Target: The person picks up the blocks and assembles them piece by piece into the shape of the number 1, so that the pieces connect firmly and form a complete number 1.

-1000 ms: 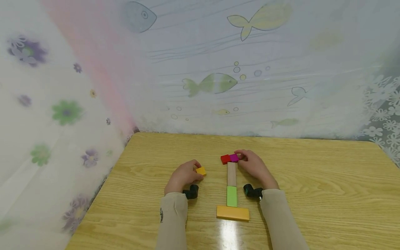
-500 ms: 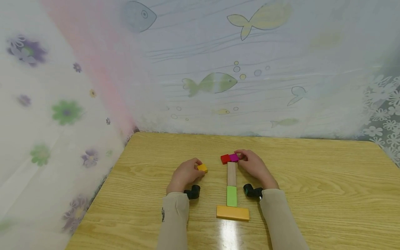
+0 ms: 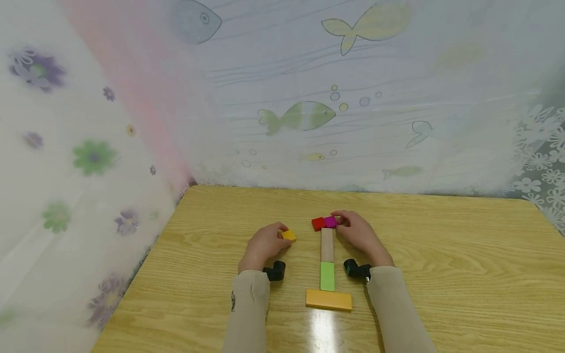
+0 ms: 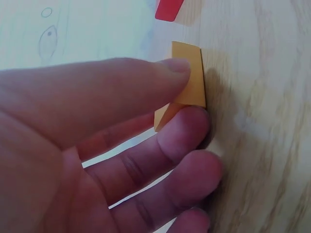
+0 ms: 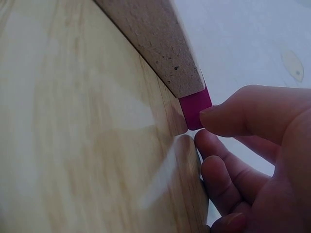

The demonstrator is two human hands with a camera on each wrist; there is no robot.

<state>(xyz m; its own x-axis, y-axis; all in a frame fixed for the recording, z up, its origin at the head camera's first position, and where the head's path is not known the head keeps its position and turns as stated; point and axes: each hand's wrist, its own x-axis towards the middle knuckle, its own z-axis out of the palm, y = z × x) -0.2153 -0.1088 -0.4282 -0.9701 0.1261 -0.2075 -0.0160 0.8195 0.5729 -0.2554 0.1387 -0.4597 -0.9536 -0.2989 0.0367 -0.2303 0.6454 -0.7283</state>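
Observation:
Between thumb and fingers, my left hand (image 3: pixel 263 244) pinches a small yellow-orange block (image 3: pixel 289 236), low over the table in the left wrist view (image 4: pixel 190 80). My right hand (image 3: pixel 359 233) holds a magenta block (image 3: pixel 330 222) at its right end, thumb on the near side and index finger on the far side. A red block (image 3: pixel 318 224) touches the magenta one on its left. Just below these two lies a plain wooden block (image 3: pixel 327 245), then a light green block (image 3: pixel 327 276), in one line. An orange bar (image 3: pixel 328 300) lies crosswise at the bottom.
The wood-grain table (image 3: pixel 459 264) reaches back to a curtain printed with fish (image 3: pixel 309 117). Another curtain with flowers (image 3: pixel 92 157) hangs along the left edge. Black wrist cameras (image 3: pixel 277 270) sit on both wrists.
My left hand has moved slightly right and away from me with the yellow-orange block, closer to the red one. The right hand and the other blocks stay in place.

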